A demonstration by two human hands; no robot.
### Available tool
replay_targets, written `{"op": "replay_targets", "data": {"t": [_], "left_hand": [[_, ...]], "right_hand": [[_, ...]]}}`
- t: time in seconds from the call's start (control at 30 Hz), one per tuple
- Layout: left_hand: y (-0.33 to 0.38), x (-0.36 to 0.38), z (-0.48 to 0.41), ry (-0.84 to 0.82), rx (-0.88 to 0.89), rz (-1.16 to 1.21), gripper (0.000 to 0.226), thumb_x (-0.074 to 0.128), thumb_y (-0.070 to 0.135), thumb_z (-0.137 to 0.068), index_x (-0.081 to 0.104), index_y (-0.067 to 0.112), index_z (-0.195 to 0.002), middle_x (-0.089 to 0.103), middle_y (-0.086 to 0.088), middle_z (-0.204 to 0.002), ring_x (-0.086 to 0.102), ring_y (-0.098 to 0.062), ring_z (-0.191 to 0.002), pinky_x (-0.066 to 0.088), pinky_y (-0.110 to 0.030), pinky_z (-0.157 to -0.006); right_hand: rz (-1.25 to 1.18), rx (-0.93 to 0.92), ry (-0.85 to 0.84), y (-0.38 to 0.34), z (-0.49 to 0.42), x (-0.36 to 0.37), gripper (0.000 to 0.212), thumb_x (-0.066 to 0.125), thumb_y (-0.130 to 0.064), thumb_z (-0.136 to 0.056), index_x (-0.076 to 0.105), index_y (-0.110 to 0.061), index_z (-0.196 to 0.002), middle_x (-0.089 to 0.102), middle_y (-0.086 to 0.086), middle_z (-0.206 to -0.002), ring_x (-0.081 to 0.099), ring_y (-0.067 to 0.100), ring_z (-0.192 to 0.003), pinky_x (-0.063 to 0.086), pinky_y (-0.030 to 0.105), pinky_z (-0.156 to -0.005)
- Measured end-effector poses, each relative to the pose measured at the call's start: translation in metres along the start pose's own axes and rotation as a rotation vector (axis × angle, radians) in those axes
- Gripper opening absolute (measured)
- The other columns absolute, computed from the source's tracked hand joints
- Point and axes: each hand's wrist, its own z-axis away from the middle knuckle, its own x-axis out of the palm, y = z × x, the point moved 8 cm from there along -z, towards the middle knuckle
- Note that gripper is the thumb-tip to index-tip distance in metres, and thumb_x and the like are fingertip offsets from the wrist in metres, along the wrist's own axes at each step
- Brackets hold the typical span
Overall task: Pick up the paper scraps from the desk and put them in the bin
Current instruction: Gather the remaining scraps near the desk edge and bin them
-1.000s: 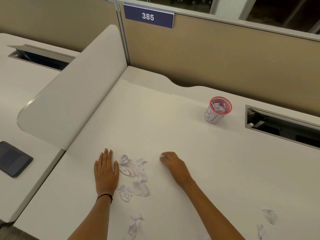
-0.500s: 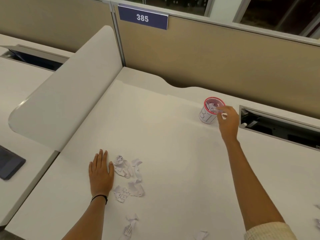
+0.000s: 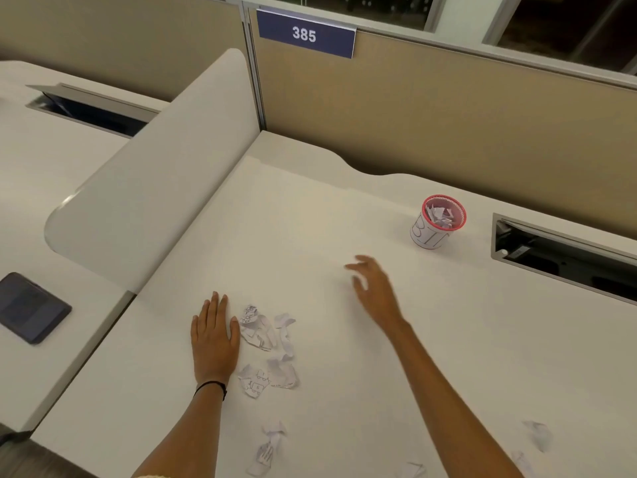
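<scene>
head view: the right hand (image 3: 374,288) hangs over the desk (image 3: 344,208) with fingers spread and loose, holding nothing. it sits between the bin (image 3: 437,224), which stands beyond it to the right near the desk's back edge, and the main cluster of paper scraps (image 3: 267,346), which lies to its left and closer to the body. the cluster's long axis runs far to near, parallel to the left hand (image 3: 214,339). that hand lies flat, palm down and fingers straight, just beside the cluster's left edge; whether the thumb touches the top scrap i cannot tell. the left hand is nearer the pile, but the right has the shorter line to the bin, so i judge the next pick suits the right hand, taking the pile's far end. the bin already holds some scraps. the desk between pile and bin is bare, with nothing to knock. a twisted scrap (image 3: 270,446) lies near the front edge, and another stray scrap (image 3: 537,438) lies well apart at the lower right. the cable slot (image 3: 565,257) opens just right of the bin, and a badly dropped scrap could slip in there.
</scene>
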Motion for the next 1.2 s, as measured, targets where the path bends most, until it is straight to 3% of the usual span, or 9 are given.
{"op": "replay_targets", "data": {"t": [0.1,0.2,0.37,0.47,0.6,0.7,0.83,1.03,1.2], "left_hand": [[-0.001,0.000,-0.001,0.001,0.002,0.001,0.066,0.015,0.043,-0.090,0.034,0.009,-0.144,0.029,-0.006,-0.153,0.026,-0.023,-0.141,0.015,-0.044,-0.117],[-0.001,0.001,-0.001,0.002,0.004,0.004,0.065,0.016,0.042,-0.091,0.035,0.009,-0.144,0.030,-0.006,-0.153,0.026,-0.023,-0.141,0.015,-0.043,-0.117],[-0.002,0.001,-0.002,-0.001,0.004,0.001,0.063,0.017,0.039,-0.092,0.035,0.008,-0.144,0.030,-0.008,-0.152,0.027,-0.024,-0.141,0.015,-0.043,-0.117],[-0.002,0.003,-0.001,-0.009,0.009,0.001,0.062,0.019,0.039,-0.092,0.034,0.008,-0.144,0.030,-0.008,-0.152,0.026,-0.024,-0.141,0.016,-0.043,-0.117],[-0.002,0.003,-0.001,-0.007,0.006,-0.002,0.063,0.018,0.039,-0.092,0.035,0.008,-0.144,0.031,-0.008,-0.152,0.028,-0.025,-0.140,0.017,-0.044,-0.116],[-0.003,0.002,-0.002,-0.002,0.008,-0.001,0.063,0.018,0.038,-0.092,0.036,0.008,-0.143,0.032,-0.008,-0.152,0.029,-0.026,-0.140,0.018,-0.045,-0.116],[-0.003,0.002,-0.001,0.003,0.006,0.001,0.063,0.017,0.038,-0.091,0.036,0.009,-0.143,0.032,-0.008,-0.152,0.028,-0.025,-0.140,0.017,-0.044,-0.116],[-0.002,0.003,-0.001,0.003,0.006,-0.001,0.064,0.016,0.039,-0.091,0.035,0.009,-0.144,0.031,-0.008,-0.152,0.027,-0.025,-0.140,0.017,-0.044,-0.117],[-0.001,0.001,-0.001,0.015,0.011,0.000,0.064,0.017,0.039,-0.090,0.036,0.008,-0.143,0.032,-0.008,-0.151,0.028,-0.026,-0.140,0.016,-0.044,-0.116]], "right_hand": [[0.039,-0.084,-0.324,-0.029,0.020,0.075,0.042,0.046,-0.010,-0.094,0.043,-0.011,-0.136,0.031,0.016,-0.148,0.027,0.025,-0.140,0.020,0.026,-0.114],[0.157,-0.200,-0.498,-0.063,0.035,0.125,0.048,0.040,-0.015,-0.097,0.028,-0.015,-0.144,0.018,0.018,-0.154,0.016,0.027,-0.143,0.016,0.036,-0.119],[0.235,-0.364,-0.523,-0.111,0.039,0.153,0.046,0.041,-0.002,-0.094,0.038,-0.012,-0.139,0.017,0.017,-0.155,0.017,0.030,-0.143,0.019,0.040,-0.117],[0.274,-0.442,-0.593,-0.118,0.043,0.165,0.036,0.045,-0.010,-0.095,0.050,-0.015,-0.130,0.019,0.012,-0.155,0.015,0.029,-0.143,0.016,0.043,-0.117],[0.397,-0.525,-0.645,-0.102,0.056,0.169,0.049,0.051,-0.004,-0.091,0.039,-0.014,-0.137,0.023,0.008,-0.155,0.018,0.027,-0.143,0.018,0.043,-0.116],[0.277,-0.426,-0.555,-0.082,0.053,0.148,0.043,0.047,-0.019,-0.094,0.041,-0.013,-0.136,0.035,0.006,-0.150,0.030,0.021,-0.139,0.025,0.031,-0.112],[0.246,-0.417,-0.371,-0.052,0.051,0.105,0.031,0.046,-0.008,-0.093,0.056,-0.004,-0.121,0.051,0.010,-0.135,0.045,0.022,-0.126,0.040,0.030,-0.097],[-0.012,-0.012,-0.018,0.016,0.017,0.014,0.020,0.055,0.005,-0.084,0.070,-0.003,-0.095,0.068,0.012,-0.111,0.063,0.024,-0.100,0.040,0.016,-0.083],[-0.259,0.203,0.358,0.054,-0.010,-0.081,0.016,0.059,0.005,-0.084,0.071,-0.002,-0.091,0.071,0.017,-0.097,0.061,-0.011,-0.073,0.045,0.003,-0.067]]}}
